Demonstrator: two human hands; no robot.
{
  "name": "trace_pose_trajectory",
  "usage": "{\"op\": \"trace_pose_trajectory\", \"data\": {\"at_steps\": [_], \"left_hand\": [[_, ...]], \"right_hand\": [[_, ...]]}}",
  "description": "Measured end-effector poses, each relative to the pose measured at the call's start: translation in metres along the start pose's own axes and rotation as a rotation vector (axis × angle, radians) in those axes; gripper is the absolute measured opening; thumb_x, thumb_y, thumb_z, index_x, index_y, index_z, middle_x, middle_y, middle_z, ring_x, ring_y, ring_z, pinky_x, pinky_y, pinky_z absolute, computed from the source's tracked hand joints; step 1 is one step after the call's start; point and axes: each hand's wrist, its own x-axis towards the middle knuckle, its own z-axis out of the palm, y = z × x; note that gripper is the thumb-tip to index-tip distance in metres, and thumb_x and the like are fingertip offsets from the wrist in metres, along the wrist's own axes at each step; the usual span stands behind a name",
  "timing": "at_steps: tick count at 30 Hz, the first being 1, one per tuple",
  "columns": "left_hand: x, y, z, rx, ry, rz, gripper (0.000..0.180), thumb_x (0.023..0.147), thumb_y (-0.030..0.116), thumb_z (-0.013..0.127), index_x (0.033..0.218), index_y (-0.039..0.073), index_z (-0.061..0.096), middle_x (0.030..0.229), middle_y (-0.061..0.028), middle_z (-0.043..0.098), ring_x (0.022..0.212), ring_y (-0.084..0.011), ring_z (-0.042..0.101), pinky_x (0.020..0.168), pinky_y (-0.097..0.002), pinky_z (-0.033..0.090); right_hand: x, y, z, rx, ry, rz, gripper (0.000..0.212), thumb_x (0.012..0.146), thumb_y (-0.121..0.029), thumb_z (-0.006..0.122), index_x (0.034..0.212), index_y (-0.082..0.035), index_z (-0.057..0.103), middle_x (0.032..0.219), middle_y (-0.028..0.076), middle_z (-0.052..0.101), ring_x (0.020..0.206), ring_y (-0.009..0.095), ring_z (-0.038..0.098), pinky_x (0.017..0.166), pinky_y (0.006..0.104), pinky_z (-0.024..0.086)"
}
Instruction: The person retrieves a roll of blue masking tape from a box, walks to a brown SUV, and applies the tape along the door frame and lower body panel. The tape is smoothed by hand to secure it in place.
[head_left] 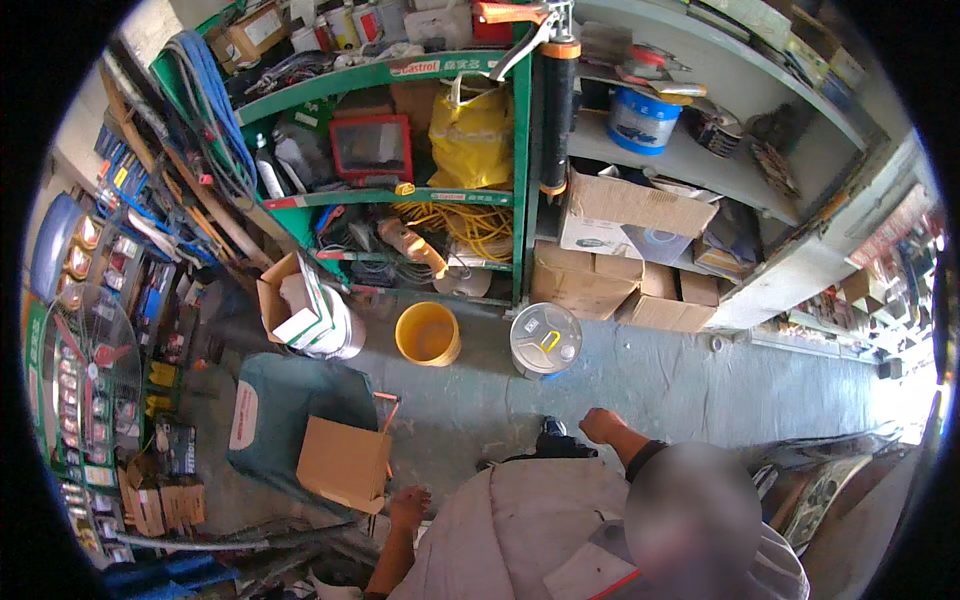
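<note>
My right hand (602, 426) hangs in front of my body with its fingers curled in and nothing seen in them. Below and to the left, my left hand (408, 506) is held low with fingers a little apart, nothing visible in it. Nearest to that hand is a brown cardboard box (343, 462), lying on a dark green folding chair (275, 400). Beyond my right hand, a round drum with a pale lid and yellow handle (546, 340) stands on the floor. To its left is a yellow bucket (427, 334). A blurred patch covers part of my right side.
Green shelves (390, 195) hold tools, cables and a yellow bag (470, 135). Beside them stands grey shelving (680, 170) with a blue tub (642, 120) and cardboard boxes (585, 280). A white bucket (345, 330) bears an opened carton. On the left is a fan (92, 370).
</note>
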Motion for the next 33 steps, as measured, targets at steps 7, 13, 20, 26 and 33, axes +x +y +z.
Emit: {"op": "trace_pose_trajectory", "data": {"at_steps": [7, 13, 20, 26, 33], "left_hand": [[-0.002, 0.117, 0.038, -0.686, -0.244, 0.006, 0.023, 0.108, 0.032, 0.064, 0.108, 0.010, 0.072, 0.097, -0.0065, 0.075, 0.085, -0.0222, 0.069, 0.077, -0.0369, 0.056], [-0.027, 0.245, 0.143, -0.764, -0.584, -0.094, 0.029, 0.111, 0.038, 0.057, 0.103, 0.012, 0.069, 0.094, -0.0052, 0.071, 0.082, -0.0204, 0.066, 0.072, -0.0382, 0.055], [-0.043, 0.227, 0.182, -0.703, -0.524, -0.254, 0.037, 0.113, 0.042, 0.051, 0.104, 0.010, 0.069, 0.092, -0.0043, 0.069, 0.083, -0.0230, 0.063, 0.079, -0.0412, 0.053], [-0.052, 0.178, 0.112, -0.894, -0.301, -0.043, 0.032, 0.107, 0.036, 0.062, 0.112, 0.006, 0.072, 0.088, -0.0069, 0.068, 0.080, -0.0256, 0.066, 0.076, -0.0429, 0.055], [-0.061, 0.210, 0.155, -0.896, 0.016, 0.021, 0.020, 0.099, 0.035, 0.067, 0.094, 0.016, 0.070, 0.081, 0.0002, 0.063, 0.078, -0.0212, 0.059, 0.076, -0.0397, 0.049]], "right_hand": [[-0.013, -0.115, -0.148, 0.528, 0.307, 0.103, 0.027, 0.099, -0.027, 0.063, 0.112, -0.008, 0.076, 0.113, 0.018, 0.077, 0.116, 0.040, 0.070, 0.101, 0.0516, 0.058], [-0.063, -0.227, -0.257, 0.440, 0.921, -0.520, 0.029, 0.093, -0.029, 0.073, 0.112, -0.007, 0.070, 0.111, 0.016, 0.071, 0.109, 0.039, 0.068, 0.096, 0.0508, 0.056], [-0.077, -0.180, -0.243, 0.447, 0.709, -0.541, 0.046, 0.096, -0.045, 0.074, 0.123, -0.007, 0.072, 0.120, 0.016, 0.072, 0.116, 0.039, 0.067, 0.103, 0.0496, 0.055], [-0.039, -0.033, -0.239, 0.578, 0.690, 0.141, 0.055, 0.099, -0.047, 0.071, 0.137, -0.007, 0.067, 0.138, 0.019, 0.067, 0.129, 0.040, 0.064, 0.109, 0.0500, 0.054], [-0.015, 0.155, -0.302, 0.463, 1.042, 0.396, 0.061, 0.096, -0.038, 0.074, 0.144, -0.002, 0.060, 0.143, 0.026, 0.059, 0.134, 0.045, 0.059, 0.112, 0.0503, 0.052]]}}
